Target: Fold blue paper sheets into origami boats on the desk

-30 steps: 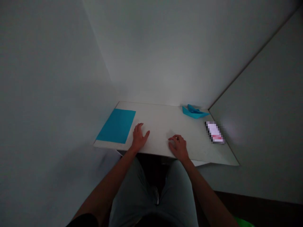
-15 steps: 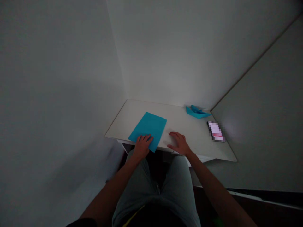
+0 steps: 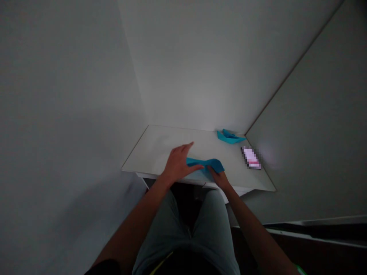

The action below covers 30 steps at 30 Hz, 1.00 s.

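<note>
A sheet of blue paper [image 3: 213, 164] is lifted off the tabletop and seen nearly edge-on, bent into a wave at its right end. My right hand [image 3: 219, 177] grips that end from below, its fingers partly hidden by the sheet. At the sheet's left end is my left hand [image 3: 177, 164], fingers stretched up and thumb pointing right across the paper. The left fingers are apart; whether they touch the sheet I cannot tell.
A folded blue paper boat [image 3: 231, 137] stands at the back right of the white table [image 3: 160, 145]. In front of it lies a phone [image 3: 251, 157] with its screen lit and blurred. Walls close in the table behind, left and right.
The blue sheet, flat under my left hand before, is now raised and has shifted right. My right hand has taken hold of it; my left hand has lifted and spread its fingers.
</note>
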### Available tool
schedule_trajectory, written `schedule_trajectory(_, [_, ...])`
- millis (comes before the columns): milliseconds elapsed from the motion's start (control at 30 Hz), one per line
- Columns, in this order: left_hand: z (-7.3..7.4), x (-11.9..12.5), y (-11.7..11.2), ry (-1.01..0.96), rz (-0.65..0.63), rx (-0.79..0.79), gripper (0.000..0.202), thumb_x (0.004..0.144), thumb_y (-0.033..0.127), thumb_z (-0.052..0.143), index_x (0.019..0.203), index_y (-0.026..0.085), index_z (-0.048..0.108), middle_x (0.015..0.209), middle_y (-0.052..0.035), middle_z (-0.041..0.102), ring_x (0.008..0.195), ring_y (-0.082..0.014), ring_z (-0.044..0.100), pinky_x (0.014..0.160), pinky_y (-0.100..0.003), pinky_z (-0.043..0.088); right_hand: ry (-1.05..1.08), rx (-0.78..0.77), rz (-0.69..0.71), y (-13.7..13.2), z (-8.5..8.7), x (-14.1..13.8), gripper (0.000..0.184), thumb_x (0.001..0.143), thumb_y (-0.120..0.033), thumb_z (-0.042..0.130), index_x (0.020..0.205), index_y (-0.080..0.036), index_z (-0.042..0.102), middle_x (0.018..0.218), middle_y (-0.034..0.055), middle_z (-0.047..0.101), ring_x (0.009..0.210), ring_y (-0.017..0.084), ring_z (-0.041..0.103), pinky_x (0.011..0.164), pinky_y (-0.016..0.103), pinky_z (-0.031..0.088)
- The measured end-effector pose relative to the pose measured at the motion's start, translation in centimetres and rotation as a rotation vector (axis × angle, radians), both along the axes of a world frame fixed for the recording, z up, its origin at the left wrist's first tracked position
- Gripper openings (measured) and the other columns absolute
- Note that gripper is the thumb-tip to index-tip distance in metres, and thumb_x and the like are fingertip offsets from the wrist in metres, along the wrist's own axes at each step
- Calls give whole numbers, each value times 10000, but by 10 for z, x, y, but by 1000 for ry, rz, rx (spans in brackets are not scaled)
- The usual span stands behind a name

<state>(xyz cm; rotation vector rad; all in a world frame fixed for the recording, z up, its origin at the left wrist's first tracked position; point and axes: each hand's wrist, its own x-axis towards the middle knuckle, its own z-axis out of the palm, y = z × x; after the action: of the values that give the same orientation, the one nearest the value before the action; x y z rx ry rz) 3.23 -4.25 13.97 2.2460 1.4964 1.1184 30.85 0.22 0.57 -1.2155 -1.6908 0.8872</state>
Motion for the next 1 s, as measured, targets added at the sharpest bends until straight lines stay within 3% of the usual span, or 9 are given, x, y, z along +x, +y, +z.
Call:
schedule_trajectory(67, [12, -29, 6, -133, 73, 35, 1115, 757, 678, 966, 1671, 217, 523, 1670, -226, 581, 1552, -482, 540, 1318, -669, 364, 97, -40, -71, 2, 19, 6, 560, 924, -721, 752, 1251, -272, 827, 1297, 114, 844, 1253, 423, 764, 1139, 662, 586])
schedule_trajectory(133, [8, -51, 15, -257, 37, -35, 1130, 756, 651, 973, 1684, 223, 493, 1670, -213, 587, 1563, -450, 539, 1321, -649, 368, 188, -105, -73, 7, 42, 12, 645, 874, -720, 832, 1345, -281, 800, 1409, 112, 807, 1341, 421, 737, 1168, 640, 589])
schedule_trajectory(233, [-20, -58, 35, -478, -68, -316, 989, 788, 619, 943, 1606, 196, 582, 1495, -214, 721, 1283, -382, 744, 1123, -551, 573, 284, -209, -13, 19, 70, 14, 615, 878, -693, 859, 1324, -272, 815, 1453, 124, 786, 1336, 423, 748, 1145, 643, 615])
schedule_trajectory(300, [-45, -49, 49, -573, -100, -469, 718, 849, 652, 854, 1369, 169, 747, 1267, -187, 813, 1048, -335, 797, 957, -481, 632, 302, -276, 55, 30, 76, 13, 589, 879, -676, 867, 1289, -255, 832, 1405, 136, 808, 1280, 425, 776, 1126, 660, 622])
schedule_trajectory(400, [-78, -35, 67, -609, 1, -490, 483, 895, 644, 758, 1013, 178, 802, 1004, -122, 835, 882, -276, 769, 833, -401, 624, 294, -316, 115, 48, 64, 8, 593, 838, -672, 895, 1232, -232, 840, 1317, 149, 840, 1190, 419, 805, 1091, 663, 634])
schedule_trajectory(533, [-110, -32, 75, -585, 121, -473, 390, 928, 572, 704, 977, 189, 760, 953, -85, 816, 814, -230, 727, 785, -357, 594, 233, -219, 107, 63, 21, 3, 684, 763, -757, 869, 1197, -233, 801, 1267, 135, 848, 1134, 378, 801, 1044, 591, 651])
schedule_trajectory(733, [-141, -41, 65, -461, 152, -469, 380, 925, 418, 742, 1247, 217, 766, 869, -17, 785, 791, -203, 720, 814, -339, 571, 58, -122, -22, 58, -24, 4, 533, 869, -770, 723, 1007, -254, 738, 858, 37, 765, 807, 262, 686, 795, 420, 604])
schedule_trajectory(867, [-150, -42, 68, -331, 164, -414, 633, 974, 442, 736, 1552, 210, 622, 973, -32, 823, 864, -211, 763, 876, -359, 585, 22, -122, -21, 56, -28, 7, 487, 912, -736, 689, 982, -255, 708, 840, 16, 716, 752, 224, 614, 736, 369, 532])
schedule_trajectory(1000, [-153, -42, 77, -305, 190, -419, 635, 987, 472, 734, 1550, 197, 631, 1012, -56, 832, 877, -222, 772, 861, -364, 586, 27, -107, -13, 57, -27, 7, 483, 926, -733, 681, 959, -250, 689, 813, 9, 677, 738, 213, 579, 703, 350, 500])
